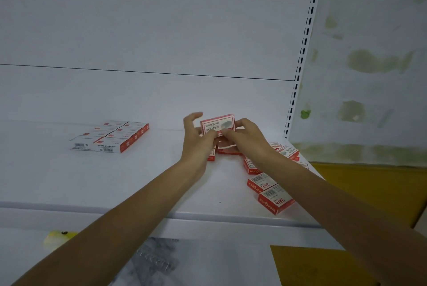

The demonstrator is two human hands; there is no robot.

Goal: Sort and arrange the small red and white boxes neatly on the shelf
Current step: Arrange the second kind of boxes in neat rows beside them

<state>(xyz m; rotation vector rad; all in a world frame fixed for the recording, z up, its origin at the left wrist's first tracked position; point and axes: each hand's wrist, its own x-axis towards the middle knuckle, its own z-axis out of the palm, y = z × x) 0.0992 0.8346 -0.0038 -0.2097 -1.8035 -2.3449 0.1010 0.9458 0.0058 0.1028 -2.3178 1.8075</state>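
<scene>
One red & white box (218,125) is held up, tipped on its edge, just over a messy pile of boxes (228,149) near the back right corner of the shelf (138,181). The left hand (198,144) pinches its bottom left w/ one finger up. The right hand (247,137) grips its bottom right. More loose boxes (275,200) lie along the right edge to the front. A tidy block of boxes (111,136) sits well apart to the left, nearer the back edge.

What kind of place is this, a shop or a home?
Probably a shop or stockroom: a white metal shelf with a slotted upright, and many identical red and white boxes, some in a neat block.
</scene>
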